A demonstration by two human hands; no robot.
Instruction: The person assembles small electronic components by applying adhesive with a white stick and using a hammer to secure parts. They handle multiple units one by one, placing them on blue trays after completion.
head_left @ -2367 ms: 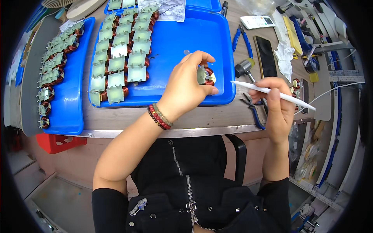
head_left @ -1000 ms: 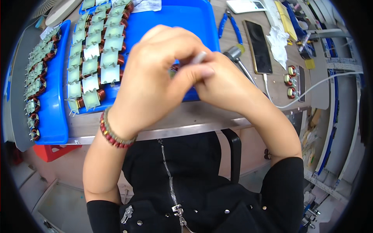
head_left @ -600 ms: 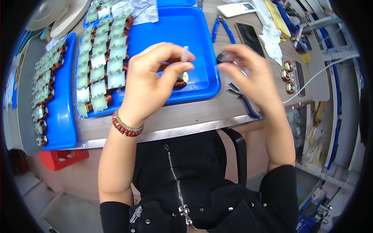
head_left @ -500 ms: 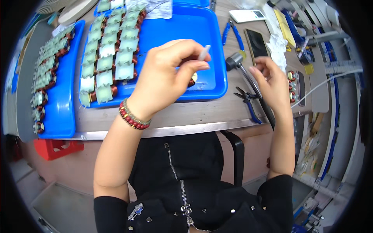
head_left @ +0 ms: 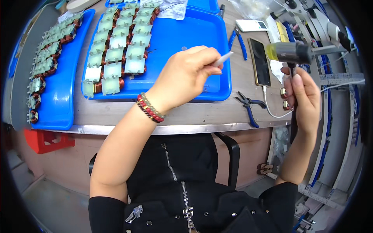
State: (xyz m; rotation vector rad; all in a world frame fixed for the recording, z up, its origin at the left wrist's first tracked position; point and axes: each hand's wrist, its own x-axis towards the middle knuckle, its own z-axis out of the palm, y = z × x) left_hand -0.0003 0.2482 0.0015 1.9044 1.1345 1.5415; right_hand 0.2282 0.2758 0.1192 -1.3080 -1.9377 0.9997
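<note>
My left hand (head_left: pixel 190 75) is raised over the near right part of the large blue tray (head_left: pixel 228 83). Its fingers pinch a thin white stick (head_left: pixel 224 59), whose tip points up and right. At the right of the table my right hand (head_left: pixel 306 97) is closed round the dark handle of a mallet. The mallet's head (head_left: pixel 291 53) is up in the air, grey with a yellow face on its left end. Rows of copper coils with pale green plates (head_left: pixel 110 85) stand in the left half of the large tray.
A narrower blue tray (head_left: pixel 62 118) at the left holds more coils. Dark blue pliers (head_left: pixel 250 108) lie near the front edge, blue-handled cutters (head_left: pixel 237 42) farther back. Beside them are a phone (head_left: pixel 258 62) on a white cable and a white device (head_left: pixel 251 25). Loose coils (head_left: pixel 285 104) sit near my right hand.
My right hand has taken hold of the mallet, lifted it off the table and moved right. My left hand, still pinching the white stick, has shifted right and slightly nearer.
</note>
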